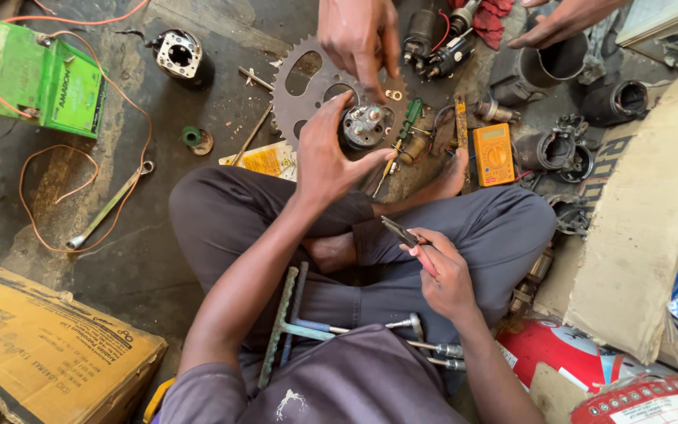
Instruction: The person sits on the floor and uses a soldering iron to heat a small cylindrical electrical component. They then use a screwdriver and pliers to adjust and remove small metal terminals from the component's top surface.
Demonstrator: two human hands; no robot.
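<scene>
I sit cross-legged on a grimy floor. My left hand (325, 149) is wrapped around a small round metal motor part (364, 126), held above a large toothed sprocket (301, 78). My right hand (442, 271) rests over my knee and grips slim pliers (399, 232), tips pointing up-left. Another person's hand (359, 35) reaches down from the top toward the motor part, and their other hand (563, 22) hovers at the upper right. A T-shaped wrench (284, 322) and a small hammer (410, 322) lie in my lap.
A green battery (45, 78) with orange wires sits at top left beside a spanner (107, 208). An orange multimeter (493, 154), screwdrivers and several motor housings (551, 149) crowd the right. Cardboard boxes (41, 345) flank me, with red containers (645, 400) at bottom right.
</scene>
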